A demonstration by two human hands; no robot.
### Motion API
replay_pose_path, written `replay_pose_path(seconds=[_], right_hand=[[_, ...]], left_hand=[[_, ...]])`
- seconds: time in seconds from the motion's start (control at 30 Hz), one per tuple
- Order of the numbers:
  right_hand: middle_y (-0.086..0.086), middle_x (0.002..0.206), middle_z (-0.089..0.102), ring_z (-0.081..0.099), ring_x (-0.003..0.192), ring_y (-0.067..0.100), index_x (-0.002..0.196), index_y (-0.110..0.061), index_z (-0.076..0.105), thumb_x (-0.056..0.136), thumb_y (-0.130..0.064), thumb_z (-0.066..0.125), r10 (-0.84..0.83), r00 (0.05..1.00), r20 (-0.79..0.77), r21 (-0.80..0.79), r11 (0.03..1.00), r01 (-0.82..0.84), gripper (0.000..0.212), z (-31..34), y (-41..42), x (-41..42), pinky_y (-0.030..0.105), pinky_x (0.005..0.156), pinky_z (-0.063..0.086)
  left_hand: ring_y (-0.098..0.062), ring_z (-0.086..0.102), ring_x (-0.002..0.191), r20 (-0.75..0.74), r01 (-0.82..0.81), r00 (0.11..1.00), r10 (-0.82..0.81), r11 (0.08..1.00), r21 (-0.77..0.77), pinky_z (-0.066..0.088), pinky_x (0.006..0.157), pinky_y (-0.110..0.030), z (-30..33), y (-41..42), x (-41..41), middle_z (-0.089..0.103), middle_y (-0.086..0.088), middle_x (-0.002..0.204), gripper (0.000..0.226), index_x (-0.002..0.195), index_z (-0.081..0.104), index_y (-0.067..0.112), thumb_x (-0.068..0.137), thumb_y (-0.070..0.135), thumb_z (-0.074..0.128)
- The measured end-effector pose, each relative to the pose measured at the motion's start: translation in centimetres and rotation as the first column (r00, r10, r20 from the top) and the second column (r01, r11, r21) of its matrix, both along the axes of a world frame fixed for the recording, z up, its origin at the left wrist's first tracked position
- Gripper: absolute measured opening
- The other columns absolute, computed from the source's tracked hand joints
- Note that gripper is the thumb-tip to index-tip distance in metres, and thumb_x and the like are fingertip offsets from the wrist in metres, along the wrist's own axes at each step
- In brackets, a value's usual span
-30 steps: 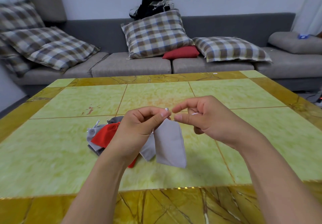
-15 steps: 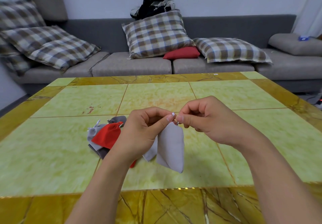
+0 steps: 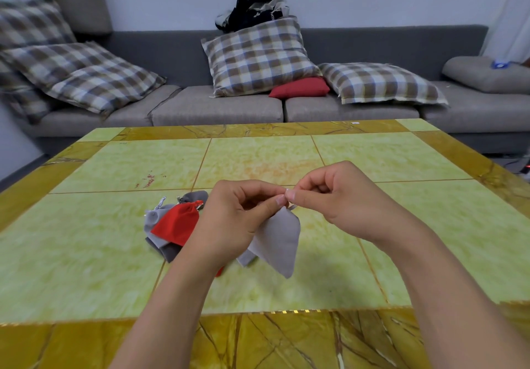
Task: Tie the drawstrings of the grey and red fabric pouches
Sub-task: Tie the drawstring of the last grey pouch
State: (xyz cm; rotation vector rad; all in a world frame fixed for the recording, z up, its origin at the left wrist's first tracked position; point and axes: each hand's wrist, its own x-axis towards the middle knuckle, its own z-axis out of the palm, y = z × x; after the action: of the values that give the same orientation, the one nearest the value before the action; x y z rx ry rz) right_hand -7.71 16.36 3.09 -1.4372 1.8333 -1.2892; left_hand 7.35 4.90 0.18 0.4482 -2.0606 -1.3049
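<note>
A light grey pouch [image 3: 279,241] hangs above the table from its thin drawstring, which both hands pinch at its top. My left hand [image 3: 232,221] grips the pouch's neck and string between thumb and forefinger. My right hand [image 3: 329,196] pinches the string end right beside it, the fingertips of both hands touching. On the table to the left lies a pile of pouches: a red pouch [image 3: 177,224] on top, a light grey one [image 3: 153,218] and dark grey ones [image 3: 169,251] under it. My left forearm hides part of the pile.
The yellow-green tiled table [image 3: 401,225] has a brown marbled border. Behind it runs a grey sofa [image 3: 218,107] with checked cushions [image 3: 258,56], a red cushion [image 3: 299,87] and dark clothing [image 3: 252,10] on its back.
My hands have drawn together until their fingertips meet at the pouch's top. The hanging grey pouch has swung slightly and tilted.
</note>
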Motion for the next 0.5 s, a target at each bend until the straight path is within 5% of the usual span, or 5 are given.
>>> replay_pose_path(seconds=[0.13, 0.27, 0.5], right_hand=[[-0.015, 0.041, 0.047, 0.043, 0.036, 0.0, 0.081, -0.004, 0.077, 0.09, -0.012, 0.068, -0.065, 0.987, 0.146, -0.004, 0.998, 0.067, 0.014, -0.3, -0.1, 0.2, 0.008, 0.04, 0.031], [-0.013, 0.04, 0.048, 0.042, 0.033, 0.001, 0.066, -0.006, 0.072, 0.086, -0.002, 0.067, -0.161, 0.966, 0.202, -0.028, 0.985, 0.17, 0.021, -0.8, -0.7, 0.8, 0.008, 0.037, 0.03], [-0.002, 0.052, 0.036, 0.023, 0.045, 0.011, 0.068, -0.005, 0.07, 0.084, -0.005, 0.063, -0.214, 0.938, 0.271, -0.012, 0.974, 0.226, 0.018, -1.0, -1.2, 0.9, 0.022, 0.043, 0.021]], left_hand=[[-0.01, 0.072, 0.084, 0.008, -0.051, 0.999, 0.052, 0.994, -0.093, 0.058, 0.078, -0.025, 0.1, 0.1, -0.1, 0.077, 0.011, 0.085, 0.017, 0.096, 0.079, 0.021, 0.086, 0.009, 0.072], [-0.009, 0.07, 0.078, 0.013, -0.093, 0.995, 0.097, 0.978, -0.184, 0.057, 0.074, -0.026, 0.0, 0.5, -0.3, 0.076, 0.016, 0.083, 0.022, 0.093, 0.079, 0.026, 0.084, 0.006, 0.074], [-0.027, 0.069, 0.071, -0.016, -0.125, 0.992, 0.124, 0.99, -0.067, 0.058, 0.066, -0.045, -0.2, 0.5, -0.7, 0.075, 0.003, 0.072, 0.013, 0.084, 0.078, 0.02, 0.081, 0.007, 0.078]])
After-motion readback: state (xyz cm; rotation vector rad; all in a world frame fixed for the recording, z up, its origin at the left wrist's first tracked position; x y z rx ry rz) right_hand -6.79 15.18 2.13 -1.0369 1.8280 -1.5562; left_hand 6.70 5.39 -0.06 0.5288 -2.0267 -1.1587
